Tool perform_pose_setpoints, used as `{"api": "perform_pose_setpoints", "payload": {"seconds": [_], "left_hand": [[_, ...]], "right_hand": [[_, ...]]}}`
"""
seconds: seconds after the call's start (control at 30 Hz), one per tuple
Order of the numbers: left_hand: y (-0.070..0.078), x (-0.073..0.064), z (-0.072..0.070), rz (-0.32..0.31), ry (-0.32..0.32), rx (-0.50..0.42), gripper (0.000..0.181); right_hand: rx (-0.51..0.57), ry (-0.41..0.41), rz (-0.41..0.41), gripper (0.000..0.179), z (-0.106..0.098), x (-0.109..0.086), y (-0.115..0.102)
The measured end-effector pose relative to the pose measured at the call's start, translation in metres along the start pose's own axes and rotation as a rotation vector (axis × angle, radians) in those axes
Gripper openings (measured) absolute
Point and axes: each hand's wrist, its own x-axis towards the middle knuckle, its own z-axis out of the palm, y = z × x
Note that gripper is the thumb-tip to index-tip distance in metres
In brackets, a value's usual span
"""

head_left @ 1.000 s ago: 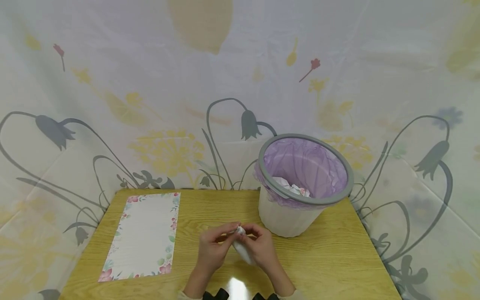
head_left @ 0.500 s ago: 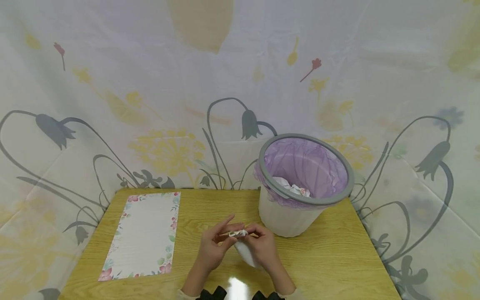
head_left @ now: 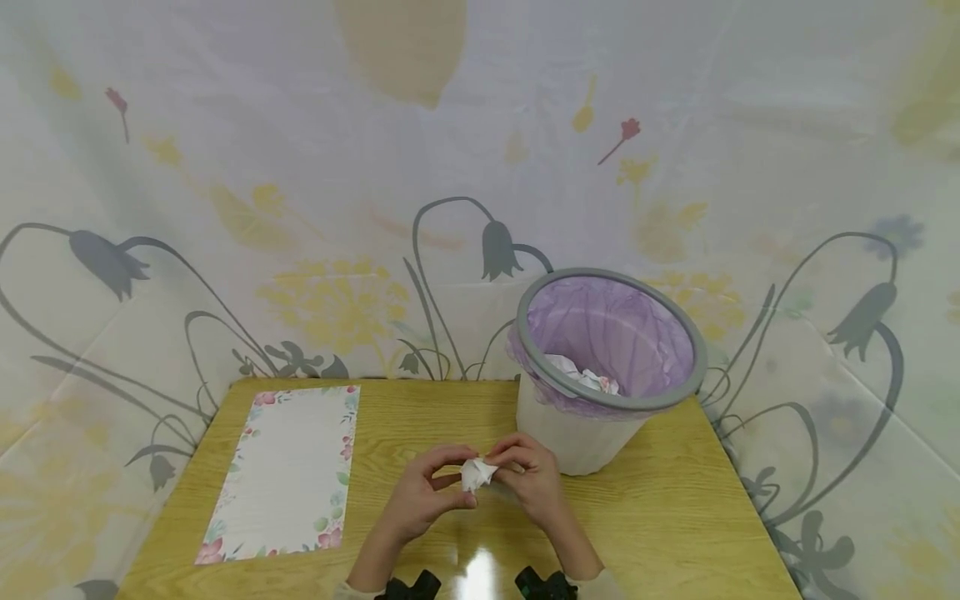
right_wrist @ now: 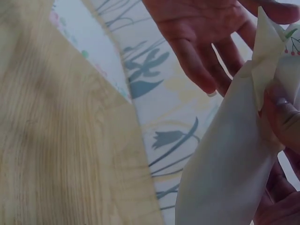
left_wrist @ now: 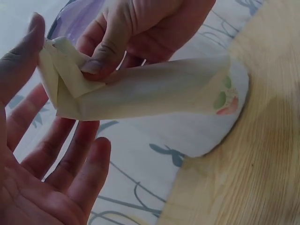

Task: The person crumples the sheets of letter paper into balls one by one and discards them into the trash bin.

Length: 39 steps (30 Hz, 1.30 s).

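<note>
Between the two hands is a sheet of paper (head_left: 477, 473), rolled into a tube and crumpled at one end. In the left wrist view the rolled paper (left_wrist: 154, 91) shows a printed flower at its far end. My right hand (head_left: 536, 479) pinches it near the folded end, its thumb (left_wrist: 101, 58) pressed on the fold. My left hand (head_left: 420, 492) is around the crumpled end with its fingers spread; in the left wrist view its thumb (left_wrist: 26, 61) is at the paper's tip.
A flower-bordered sheet (head_left: 288, 471) lies flat on the left of the wooden table (head_left: 645, 533). Beyond the right hand stands a white bin (head_left: 573, 437) with a grey rim and purple liner, holding crumpled paper (head_left: 581, 372). A printed curtain (head_left: 315, 167) hangs behind.
Both hands pinched the paper's top a second ago, its length hanging down. Now the left fingers have spread and moved slightly left, and the crumpled end faces the head camera.
</note>
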Motion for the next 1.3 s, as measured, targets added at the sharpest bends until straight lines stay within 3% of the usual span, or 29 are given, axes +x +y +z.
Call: {"api": "perform_pose_setpoints", "payload": {"seconds": [0.17,0.37,0.47,0.63,0.87,0.97,1.13,1.3], "left_hand": [[-0.001,-0.002,0.000,0.038,0.000,0.004,0.029],[-0.004,-0.003,0.002,0.024,-0.014,-0.086,0.034],[-0.004,-0.003,0.004,0.020,-0.006,-0.074,0.037],[-0.004,-0.005,0.011,0.032,0.082,-0.017,0.036],[-0.009,-0.004,0.019,0.181,0.173,0.024,0.035],[-0.010,-0.003,0.021,0.201,0.199,0.030,0.033],[-0.010,-0.003,0.020,0.159,0.303,0.125,0.030],[-0.002,-0.002,0.020,0.164,0.382,0.244,0.029]], "right_hand": [[0.003,-0.026,-0.039,0.013,-0.001,0.004,-0.019],[-0.024,-0.046,-0.048,0.014,0.000,0.006,-0.023],[-0.056,-0.031,-0.029,0.013,0.000,0.006,-0.026],[-0.090,0.006,-0.018,0.016,0.003,0.005,-0.026],[-0.091,0.048,-0.053,0.016,0.007,0.007,-0.029],[-0.106,0.048,-0.047,0.015,0.007,0.008,-0.033],[-0.117,-0.037,0.020,0.008,0.005,0.008,-0.037],[-0.057,-0.177,0.136,0.019,0.000,0.005,-0.023]]}}
